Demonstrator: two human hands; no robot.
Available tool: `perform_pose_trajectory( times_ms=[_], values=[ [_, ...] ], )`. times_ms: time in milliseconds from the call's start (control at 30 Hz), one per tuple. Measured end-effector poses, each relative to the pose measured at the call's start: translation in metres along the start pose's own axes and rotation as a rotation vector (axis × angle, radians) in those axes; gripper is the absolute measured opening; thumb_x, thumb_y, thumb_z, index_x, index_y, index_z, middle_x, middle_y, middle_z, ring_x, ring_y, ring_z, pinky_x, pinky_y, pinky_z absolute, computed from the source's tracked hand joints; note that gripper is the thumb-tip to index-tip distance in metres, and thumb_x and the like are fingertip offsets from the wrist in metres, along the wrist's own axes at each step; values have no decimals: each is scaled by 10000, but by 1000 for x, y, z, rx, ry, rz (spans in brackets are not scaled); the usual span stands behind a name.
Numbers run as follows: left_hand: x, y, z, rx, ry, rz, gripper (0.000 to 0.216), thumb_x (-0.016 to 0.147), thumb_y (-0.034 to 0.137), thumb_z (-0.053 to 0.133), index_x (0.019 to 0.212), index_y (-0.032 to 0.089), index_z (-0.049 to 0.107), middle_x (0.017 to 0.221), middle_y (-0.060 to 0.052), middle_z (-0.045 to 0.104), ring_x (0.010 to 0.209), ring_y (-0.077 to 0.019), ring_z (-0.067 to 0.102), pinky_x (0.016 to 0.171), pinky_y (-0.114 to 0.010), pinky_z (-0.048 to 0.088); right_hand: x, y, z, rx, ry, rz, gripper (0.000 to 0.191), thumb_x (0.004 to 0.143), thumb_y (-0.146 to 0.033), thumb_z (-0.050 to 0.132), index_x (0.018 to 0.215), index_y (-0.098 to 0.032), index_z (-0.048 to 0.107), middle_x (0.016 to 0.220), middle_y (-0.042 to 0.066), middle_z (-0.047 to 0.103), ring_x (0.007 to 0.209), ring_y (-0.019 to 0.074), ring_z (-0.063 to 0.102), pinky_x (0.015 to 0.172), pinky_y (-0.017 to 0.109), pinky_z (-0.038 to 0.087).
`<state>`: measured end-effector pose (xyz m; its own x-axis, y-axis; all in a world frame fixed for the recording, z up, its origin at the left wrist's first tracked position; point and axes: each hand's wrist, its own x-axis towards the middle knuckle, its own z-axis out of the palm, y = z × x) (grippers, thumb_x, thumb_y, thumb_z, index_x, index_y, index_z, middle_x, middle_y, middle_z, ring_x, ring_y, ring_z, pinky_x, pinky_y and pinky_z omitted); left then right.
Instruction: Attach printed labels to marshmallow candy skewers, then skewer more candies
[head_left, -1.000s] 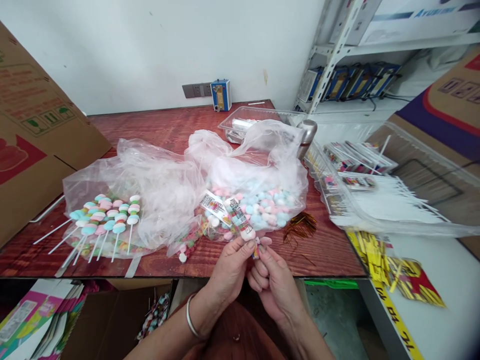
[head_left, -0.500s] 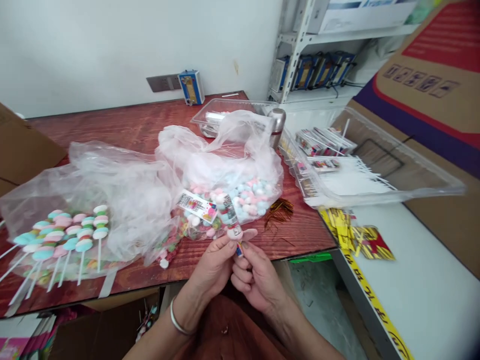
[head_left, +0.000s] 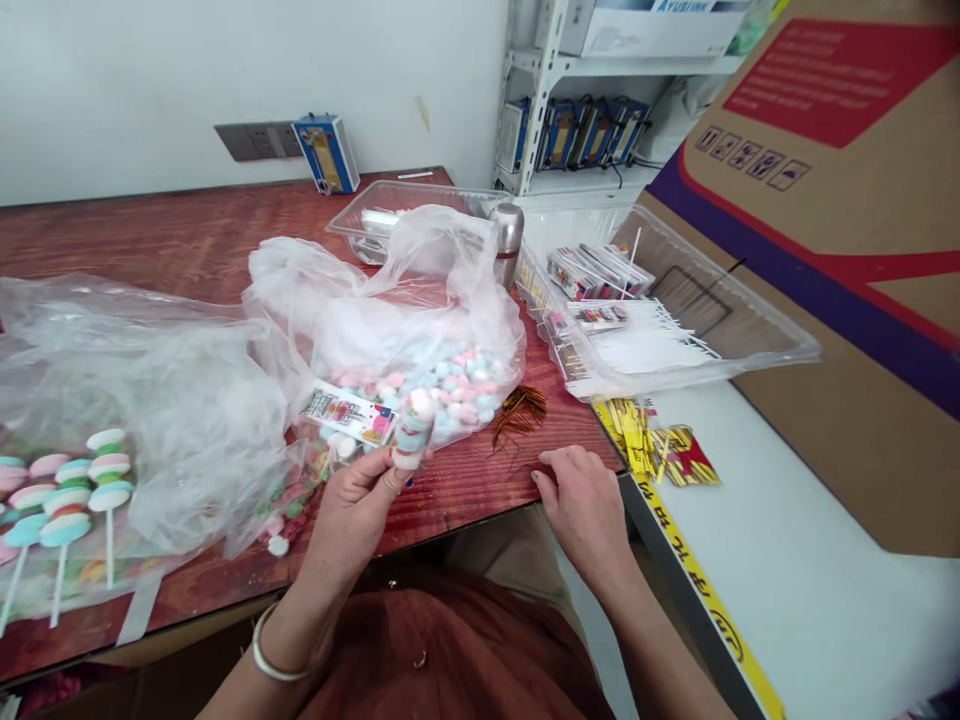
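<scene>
Your left hand [head_left: 358, 510] pinching a cylindrical white-and-blue candy stack [head_left: 413, 428], your right hand [head_left: 589, 510] loosely spread by the red-brown wooden counter [head_left: 465, 495], thin copper-coloured ties [head_left: 523, 410] beyond it.

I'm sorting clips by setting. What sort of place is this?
Likely a small candy-packing workroom: the left hand holds a stack of pastel candies, similar candy skewers lie at the left of the wooden table, and a clear plastic tray at the right holds white sticks.
</scene>
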<state>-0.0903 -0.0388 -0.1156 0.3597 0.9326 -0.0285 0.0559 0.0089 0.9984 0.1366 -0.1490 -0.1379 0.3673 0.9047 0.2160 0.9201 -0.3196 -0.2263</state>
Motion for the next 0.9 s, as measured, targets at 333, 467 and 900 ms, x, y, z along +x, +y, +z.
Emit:
perform_pose_trajectory(
  times_ms=[333, 467, 900],
  values=[
    [-12, 16, 13, 799, -135, 369, 241, 951, 108, 395, 875, 175, 614, 952, -74, 599, 886, -203, 563, 813, -331, 465, 2, -2, -14, -144, 190, -70, 258, 983, -215, 446, 734, -219, 513, 610, 6, 575, 561, 183, 493, 608, 307, 293],
    [-13, 9, 26, 1003, -160, 456, 301, 877, -9, 365, 879, 170, 607, 925, -84, 580, 864, -228, 535, 792, -367, 477, 3, -36, -29, -111, 400, -115, 262, 987, -217, 451, 733, -226, 514, 616, 14, 558, 597, 182, 504, 607, 305, 316],
    [-11, -4, 35, 847, 21, 531, 226, 977, 153, 423, 1120, 198, 591, 896, -64, 644, 780, -196, 588, 706, -310, 438, -3, -92, 1, 136, 329, -251, 308, 997, -176, 480, 696, -240, 459, 614, 9, 481, 603, 189, 427, 607, 338, 288]
  ],
)
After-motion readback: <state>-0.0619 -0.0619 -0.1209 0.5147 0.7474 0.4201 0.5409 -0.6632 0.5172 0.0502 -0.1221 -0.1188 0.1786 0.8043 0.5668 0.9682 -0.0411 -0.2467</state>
